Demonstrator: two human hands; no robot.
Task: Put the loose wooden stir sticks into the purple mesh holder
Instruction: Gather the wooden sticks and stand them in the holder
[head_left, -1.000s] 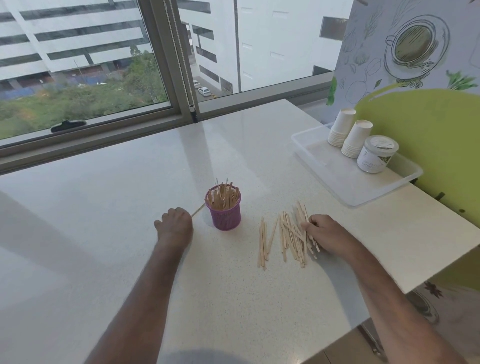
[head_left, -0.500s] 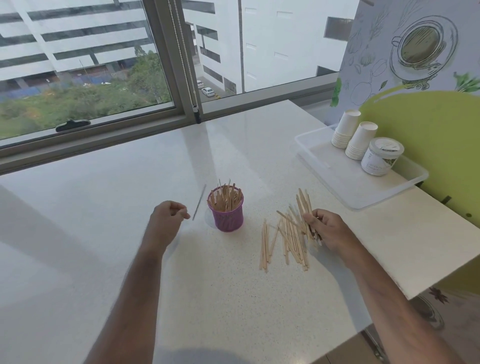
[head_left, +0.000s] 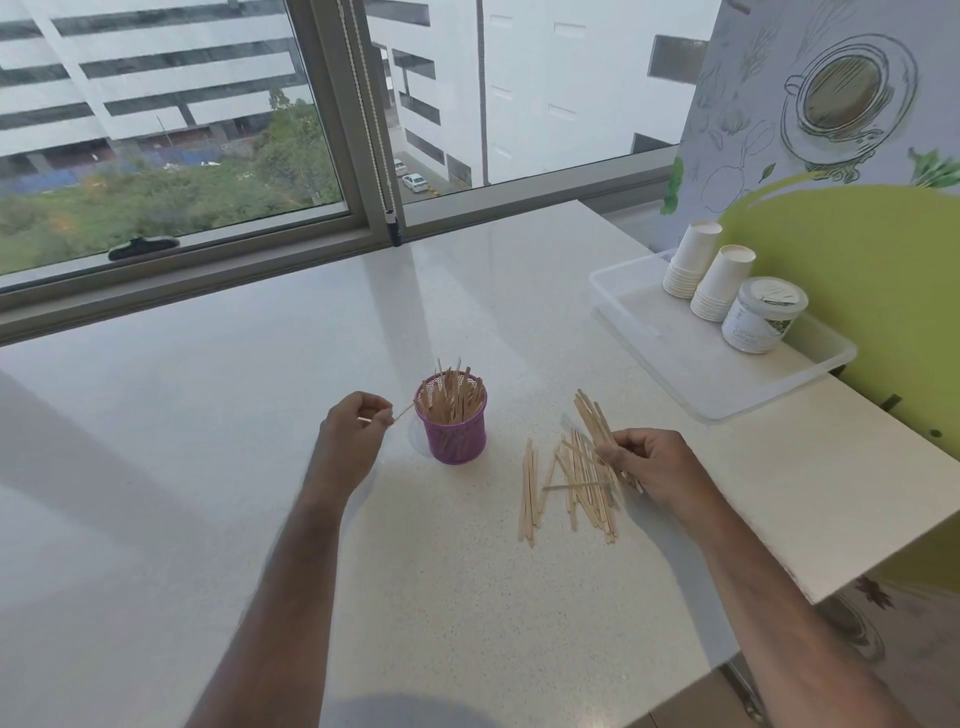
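Note:
The purple mesh holder (head_left: 453, 427) stands upright mid-table, packed with several wooden stir sticks. Just left of it, my left hand (head_left: 349, 435) pinches a single stir stick (head_left: 401, 414) whose far tip points at the holder's rim. A scattered pile of loose stir sticks (head_left: 574, 473) lies on the white table to the holder's right. My right hand (head_left: 649, 462) rests at the pile's right edge, its fingers closed on a few sticks lifted slightly off the surface.
A clear plastic tray (head_left: 675, 343) at the right holds two stacks of white paper cups (head_left: 709, 280) and a lidded tub (head_left: 763, 322). A window frame (head_left: 208, 270) runs along the back. The table's right edge (head_left: 831, 587) drops off near my right forearm.
My left hand has lifted its stick and swung the tip toward the holder's rim. My right hand has closed on sticks at the pile's edge and raised them a little.

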